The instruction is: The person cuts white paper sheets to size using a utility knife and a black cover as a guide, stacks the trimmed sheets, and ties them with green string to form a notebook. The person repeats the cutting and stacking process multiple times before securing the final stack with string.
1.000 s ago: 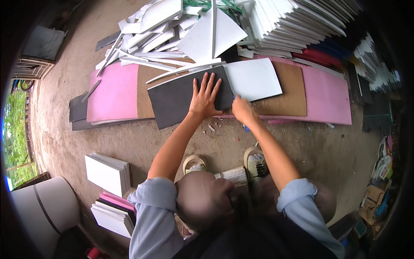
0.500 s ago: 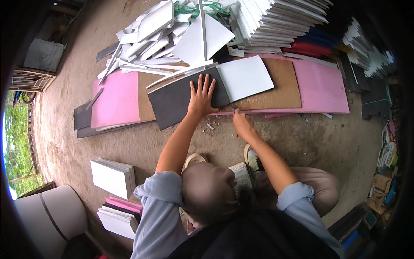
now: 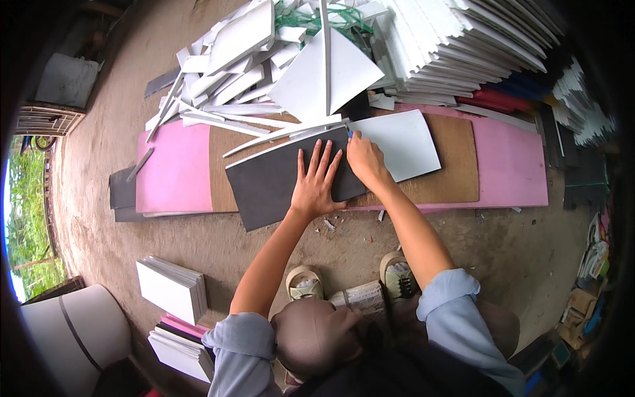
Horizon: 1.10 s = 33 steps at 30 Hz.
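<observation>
My left hand (image 3: 316, 186) lies flat with spread fingers on a dark grey foam sheet (image 3: 261, 182), pressing near its right end. This sheet overlaps a white foam sheet (image 3: 411, 147) that sticks out to the right. Closed around a small blue tool, apparently a utility knife (image 3: 350, 133), my right hand (image 3: 367, 161) is at the far right corner of the dark sheet, where the two sheets meet. The blade is hidden. Beneath the sheets is a brown wooden board (image 3: 456, 162), resting on long pink foam sheets (image 3: 512, 169).
Beyond the board lies a heap of white foam offcuts (image 3: 231, 76), with a tall stack of white sheets (image 3: 450, 53) to its right. White cut blocks (image 3: 170, 286) stand on the floor at left, near a large white roll (image 3: 79, 327). Thin white strips (image 3: 284, 135) touch the dark sheet's far edge.
My right hand has moved away from me, from the board's near edge to the far corner of the dark sheet. The view has shifted; my left hand stays pressed on the sheet.
</observation>
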Tool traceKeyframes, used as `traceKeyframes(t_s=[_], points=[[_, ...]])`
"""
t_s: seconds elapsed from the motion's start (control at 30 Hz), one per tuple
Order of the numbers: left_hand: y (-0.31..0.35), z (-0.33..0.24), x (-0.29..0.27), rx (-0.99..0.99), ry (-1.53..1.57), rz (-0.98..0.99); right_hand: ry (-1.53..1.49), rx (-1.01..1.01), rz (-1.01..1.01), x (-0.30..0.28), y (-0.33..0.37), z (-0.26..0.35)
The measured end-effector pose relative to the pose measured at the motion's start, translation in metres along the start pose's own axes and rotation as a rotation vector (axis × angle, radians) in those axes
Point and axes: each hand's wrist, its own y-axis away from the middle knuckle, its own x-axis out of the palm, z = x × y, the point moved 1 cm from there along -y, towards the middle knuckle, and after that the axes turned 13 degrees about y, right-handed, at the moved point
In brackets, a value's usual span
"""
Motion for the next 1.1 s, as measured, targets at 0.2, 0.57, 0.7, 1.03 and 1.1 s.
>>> traceKeyframes(t_s=[0.2, 0.57, 0.7, 1.03, 1.1], points=[[0.004, 0.006, -0.002, -0.004, 0.02, -0.029, -0.088, 0.012, 0.125, -0.008, -0.011, 0.013], [0.005, 0.0, 0.002, -0.011, -0.164, 0.006, -0.003, 0.122, 0.367, -0.009, 0.08, -0.012], [0.007, -0.002, 0.005, -0.008, -0.223, 0.026, 0.0, 0.137, 0.33, 0.002, 0.118, -0.022], [0.007, -0.006, 0.011, 0.044, -0.283, 0.022, -0.037, 0.117, 0.312, 0.026, 0.149, -0.039], [0.003, -0.006, 0.012, 0.01, -0.286, 0.02, -0.054, 0.119, 0.287, 0.03, 0.151, -0.045]])
